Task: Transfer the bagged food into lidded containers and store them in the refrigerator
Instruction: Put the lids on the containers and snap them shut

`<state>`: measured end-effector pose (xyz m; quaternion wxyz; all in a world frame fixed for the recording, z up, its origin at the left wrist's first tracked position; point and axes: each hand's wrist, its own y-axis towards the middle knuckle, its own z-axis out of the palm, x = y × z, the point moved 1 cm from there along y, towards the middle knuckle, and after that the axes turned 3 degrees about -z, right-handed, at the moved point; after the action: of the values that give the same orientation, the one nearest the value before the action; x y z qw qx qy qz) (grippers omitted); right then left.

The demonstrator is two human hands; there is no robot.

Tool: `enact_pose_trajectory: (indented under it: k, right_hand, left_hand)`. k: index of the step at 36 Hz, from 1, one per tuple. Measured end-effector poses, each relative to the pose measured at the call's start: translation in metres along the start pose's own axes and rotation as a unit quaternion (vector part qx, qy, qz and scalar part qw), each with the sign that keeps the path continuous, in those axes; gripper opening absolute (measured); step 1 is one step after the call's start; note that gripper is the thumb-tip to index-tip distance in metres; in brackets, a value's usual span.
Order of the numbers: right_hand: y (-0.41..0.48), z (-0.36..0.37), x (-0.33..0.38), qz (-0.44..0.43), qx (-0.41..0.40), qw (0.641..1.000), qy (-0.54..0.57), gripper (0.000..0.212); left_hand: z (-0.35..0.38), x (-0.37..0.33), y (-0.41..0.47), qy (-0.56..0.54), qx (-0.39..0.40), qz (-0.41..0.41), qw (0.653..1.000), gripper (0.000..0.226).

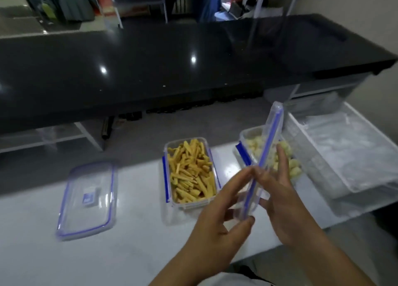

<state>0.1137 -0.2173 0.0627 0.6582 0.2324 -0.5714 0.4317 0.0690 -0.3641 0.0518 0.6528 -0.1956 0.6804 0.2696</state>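
Head view: my left hand (pixel 217 212) pinches the near end of the lid (pixel 268 143), tilted edge-up above the pale-food container (pixel 247 135), my right hand (pixel 277 191) apparently (blur) laying straight fingers flat against its face; light, stiff, slick plastic, best gripped by the rims.
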Motion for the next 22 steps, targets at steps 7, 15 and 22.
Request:
enact_pose_trajectory:
  k: [7,15,22]
  right_hand:
    - [0.016,-0.101,0.019,-0.05,-0.029,0.996,-0.071,0.096]
    - [0.025,-0.198,0.046,-0.067,-0.053,0.977,-0.196,0.114]
    - [0.044,-0.238,0.057,-0.058,-0.025,0.964,-0.257,0.116]
  left_hand:
    - [0.057,0.025,0.061,-0.124,0.081,-0.12,0.982,0.071]
    - [0.079,0.105,0.131,-0.026,-0.178,-0.362,0.915,0.047]
    - [0.09,0.126,0.175,0.022,-0.223,-0.391,0.893,0.067]
